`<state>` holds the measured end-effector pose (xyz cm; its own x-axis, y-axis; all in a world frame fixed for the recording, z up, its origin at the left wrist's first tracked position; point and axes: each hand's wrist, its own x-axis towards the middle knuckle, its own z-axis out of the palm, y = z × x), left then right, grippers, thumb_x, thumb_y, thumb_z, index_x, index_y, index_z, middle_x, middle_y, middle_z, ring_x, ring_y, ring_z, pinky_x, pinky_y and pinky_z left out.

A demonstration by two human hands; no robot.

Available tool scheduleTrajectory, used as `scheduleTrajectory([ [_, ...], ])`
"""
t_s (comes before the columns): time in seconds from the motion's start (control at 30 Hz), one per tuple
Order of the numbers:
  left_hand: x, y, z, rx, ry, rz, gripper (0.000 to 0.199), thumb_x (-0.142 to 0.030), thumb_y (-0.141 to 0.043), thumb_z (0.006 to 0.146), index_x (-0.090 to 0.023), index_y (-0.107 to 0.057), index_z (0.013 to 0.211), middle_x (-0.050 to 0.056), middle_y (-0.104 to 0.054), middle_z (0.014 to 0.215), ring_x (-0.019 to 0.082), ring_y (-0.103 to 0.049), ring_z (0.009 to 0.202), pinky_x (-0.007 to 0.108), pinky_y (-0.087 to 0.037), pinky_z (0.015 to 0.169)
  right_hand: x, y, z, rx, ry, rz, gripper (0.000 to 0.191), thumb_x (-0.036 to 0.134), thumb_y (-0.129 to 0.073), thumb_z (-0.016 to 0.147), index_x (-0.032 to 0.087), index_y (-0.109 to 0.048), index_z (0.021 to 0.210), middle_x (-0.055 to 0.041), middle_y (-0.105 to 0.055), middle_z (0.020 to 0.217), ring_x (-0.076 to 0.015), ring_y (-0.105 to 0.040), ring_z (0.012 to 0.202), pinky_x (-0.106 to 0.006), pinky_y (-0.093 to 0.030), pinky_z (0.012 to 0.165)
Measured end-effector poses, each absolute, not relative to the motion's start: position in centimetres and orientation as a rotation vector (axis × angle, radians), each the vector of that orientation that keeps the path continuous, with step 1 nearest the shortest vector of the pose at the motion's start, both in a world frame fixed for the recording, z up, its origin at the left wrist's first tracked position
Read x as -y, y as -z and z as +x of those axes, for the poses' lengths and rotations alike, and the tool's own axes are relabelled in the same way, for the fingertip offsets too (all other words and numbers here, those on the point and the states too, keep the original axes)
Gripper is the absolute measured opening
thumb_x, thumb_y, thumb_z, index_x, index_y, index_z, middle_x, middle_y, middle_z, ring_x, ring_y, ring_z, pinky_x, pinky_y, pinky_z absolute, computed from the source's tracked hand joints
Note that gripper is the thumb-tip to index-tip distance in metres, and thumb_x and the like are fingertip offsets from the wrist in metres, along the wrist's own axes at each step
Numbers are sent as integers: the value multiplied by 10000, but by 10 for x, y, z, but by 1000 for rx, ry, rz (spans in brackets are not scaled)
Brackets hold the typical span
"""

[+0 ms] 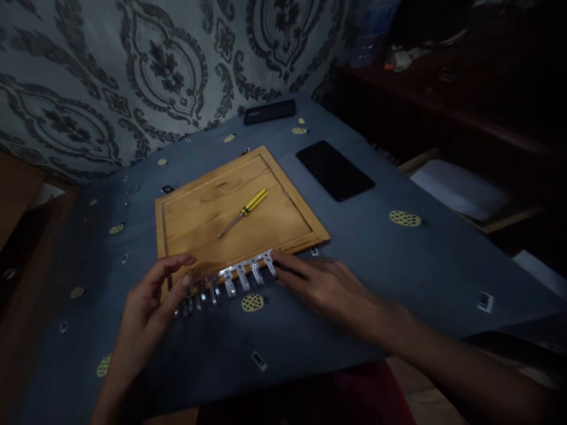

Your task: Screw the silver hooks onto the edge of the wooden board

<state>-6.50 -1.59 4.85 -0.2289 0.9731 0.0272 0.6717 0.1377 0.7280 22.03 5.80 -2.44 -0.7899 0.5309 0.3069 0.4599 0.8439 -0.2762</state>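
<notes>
A shiny metal hook rail (241, 270) with several hooks lies along the near edge of a wooden board (208, 195), its hooks pointing toward me. My left hand (153, 295) is at the rail's left end, thumb and index finger apart, partly covering the last hooks. At the opposite end, my right hand (316, 280) reaches in with fingers stretched out, the fingertips against the rail's end. On the board rests a screwdriver (248, 208) with a yellow and black handle, its shaft angled toward the left hand.
Right of the board lies a dark phone (335, 170); a black phone-like case (269, 112) is near the patterned wall. A blue cloth printed with pineapples (376, 265) covers the table. Dark shelving with a plastic bottle (372, 35) and papers (458, 186) stands at the right.
</notes>
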Motion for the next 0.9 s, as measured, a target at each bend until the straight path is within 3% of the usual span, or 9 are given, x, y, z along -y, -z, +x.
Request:
scheduleTrajectory([
  [0.23, 9, -45, -32, -1787, -748, 1857, 271, -378, -638, 915, -293, -646, 1171, 43, -696, 1180, 246, -655, 1132, 403, -532, 971, -57, 28, 222, 2634, -225, -722, 316, 54, -513, 943, 195, -637, 1197, -99, -661, 1341, -171, -717, 759, -315, -576, 589],
  [0.4, -9, -36, 2, -1708, -609, 2067, 449, -290, -690, 877, -275, -538, 1299, 70, -626, 1252, 265, -588, 1204, 448, -505, 1019, -58, 23, 220, 2667, -184, -734, 361, 46, -585, 891, 178, -633, 1224, -101, -653, 1370, -157, -717, 701, -292, -566, 570],
  [0.53, -18, -32, 11, -1677, -472, 2127, 543, -227, -736, 833, -273, -495, 1317, 75, -609, 1274, 282, -557, 1231, 479, -484, 1045, -56, 24, 221, 2665, -216, -740, 427, 16, -531, 885, 154, -612, 1281, -142, -623, 1405, -177, -722, 715, -317, -581, 573],
  [0.9, -20, -27, 7, -1697, -445, 2062, 558, -272, -734, 835, -299, -488, 1335, 70, -581, 1309, 284, -552, 1247, 477, -497, 1038, -57, 21, 224, 2665, -328, -705, 419, 14, -496, 899, 125, -614, 1285, -169, -593, 1436, -213, -748, 845, -370, -641, 686],
])
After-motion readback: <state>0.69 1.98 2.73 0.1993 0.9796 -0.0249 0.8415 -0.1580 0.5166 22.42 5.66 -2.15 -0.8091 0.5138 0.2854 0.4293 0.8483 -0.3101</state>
